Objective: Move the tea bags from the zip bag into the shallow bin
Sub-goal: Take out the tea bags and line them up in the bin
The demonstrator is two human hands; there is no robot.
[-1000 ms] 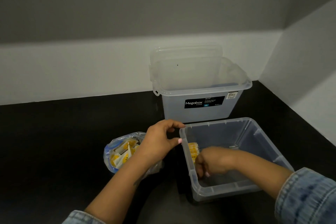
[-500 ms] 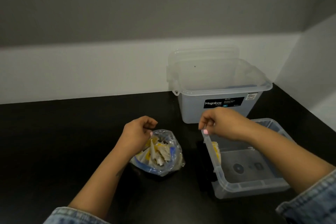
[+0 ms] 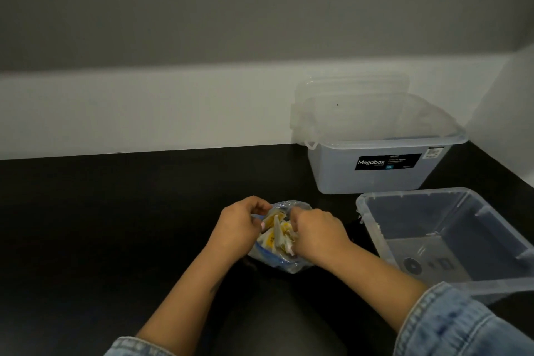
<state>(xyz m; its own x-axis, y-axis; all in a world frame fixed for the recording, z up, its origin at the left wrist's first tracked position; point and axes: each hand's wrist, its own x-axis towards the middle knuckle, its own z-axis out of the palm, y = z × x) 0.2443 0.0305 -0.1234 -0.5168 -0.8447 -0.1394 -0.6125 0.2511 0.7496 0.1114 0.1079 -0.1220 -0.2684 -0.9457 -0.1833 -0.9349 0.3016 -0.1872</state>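
On the black counter [image 3: 115,225], near its middle: zip bag [image 3: 284,264], clear with a blue seal strip, mouth open upward. Left hand [image 3: 239,228] at the bag's left rim, fingers curled round the plastic edge and pinching it. Right hand [image 3: 316,233] at the mouth's right side, fingers bent down among the tea bags [image 3: 276,235] (whether actually gripping one, cannot tell; fingertips hidden). Tea bags white and yellow, crowded together inside the zip bag between the two hands. Well to the right, apart from the bag: shallow bin [image 3: 372,222], clear plastic, partly cut off by the frame edge. Just behind it, against the white wall [image 3: 144,113]: taller storage box [image 3: 375,179] with a black Megabox label, a clear lid [image 3: 352,84] upright behind it. Denim sleeves [image 3: 462,324] on both forearms, pushed back from the wrists.
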